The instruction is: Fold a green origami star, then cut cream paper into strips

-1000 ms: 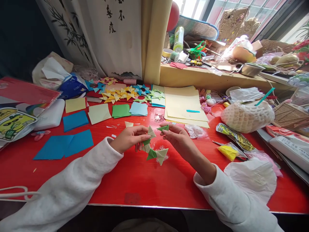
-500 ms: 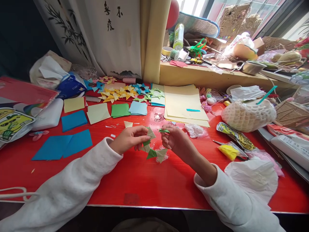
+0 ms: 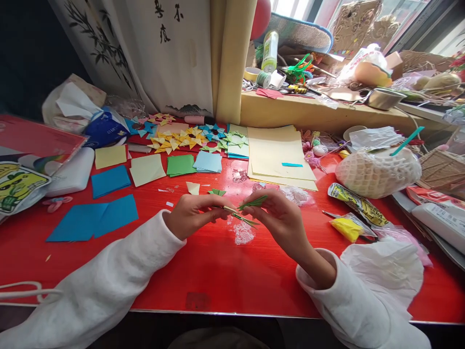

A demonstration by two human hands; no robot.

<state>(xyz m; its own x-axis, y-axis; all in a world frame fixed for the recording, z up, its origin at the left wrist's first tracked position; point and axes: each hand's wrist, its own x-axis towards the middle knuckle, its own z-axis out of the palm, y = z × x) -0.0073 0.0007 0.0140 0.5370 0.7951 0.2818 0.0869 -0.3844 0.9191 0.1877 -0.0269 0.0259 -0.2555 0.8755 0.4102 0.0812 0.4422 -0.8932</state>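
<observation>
My left hand pinches a joined chain of folded green and cream paper pieces, seen edge-on. Between the thumb and fingers of my right hand is a folded green paper piece, its tip meeting the chain; whether it is slotted in, I cannot tell. Just beyond the left fingertips a small folded green piece lies on the red table. A cream folded piece rests beside it. Below the hands is a crumpled clear scrap.
Blue sheets, a green stack and a light blue stack lie behind left. Finished paper stars line the back beside large cream sheets. At right are a netted fruit with a straw and a yellow packet.
The chain has turned from hanging face-on to edge-on. My right hand has brought its green piece against the chain. A green folded piece now shows on the table beyond my left hand.
</observation>
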